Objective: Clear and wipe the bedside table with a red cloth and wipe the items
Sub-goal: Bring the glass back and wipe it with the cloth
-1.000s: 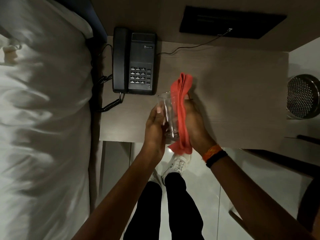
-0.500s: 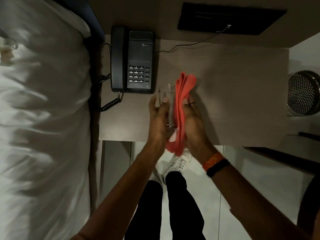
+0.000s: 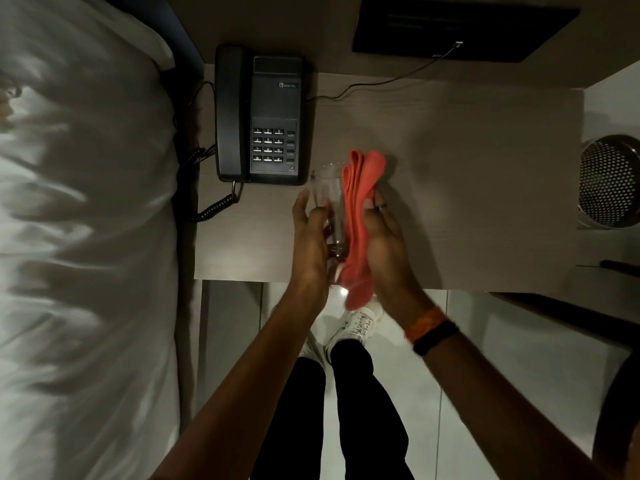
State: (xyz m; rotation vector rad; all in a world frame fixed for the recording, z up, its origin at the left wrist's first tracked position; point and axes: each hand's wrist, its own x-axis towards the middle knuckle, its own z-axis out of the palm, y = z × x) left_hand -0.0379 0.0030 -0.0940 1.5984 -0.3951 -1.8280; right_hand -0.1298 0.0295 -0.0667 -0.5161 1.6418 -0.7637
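Dim room, viewed from above. Wood-grain worktop [image 3: 467,174] against the back wall, white bed [image 3: 86,237] along its left edge, pale tiled floor [image 3: 536,341] below its near edge. Black telephone [image 3: 273,98] at the worktop's back left corner, handset cradled on the left, keypad facing up, coiled cord [image 3: 214,209] trailing toward the bed. Thin cable [image 3: 349,87] from behind the telephone to a dark wall panel [image 3: 464,26]. Perforated metal bin [image 3: 609,181] off the worktop's right edge, partly cut by the frame.

Clear glass [image 3: 327,192] over the worktop's near-centre, just right of the telephone's front corner, rim at the far end, base toward the wrists. Contact with the surface: cannot tell.

Left hand [image 3: 310,244] on the glass's left side: grip wrapped round the lower body, thumb across the top.

Red cloth [image 3: 362,188] folded lengthwise against the glass's right side, far end bunched beside the rim, near end hanging below the palms past the worktop edge.

Right hand [image 3: 386,244] behind the cloth: grip pinching cloth to glass, thumb on the fabric, ring on one finger, other fingertips hidden. Orange and black wristbands [image 3: 429,327] on the right wrist.

Dark trousers [image 3: 346,410] and white shoes [image 3: 356,323] between the forearms.
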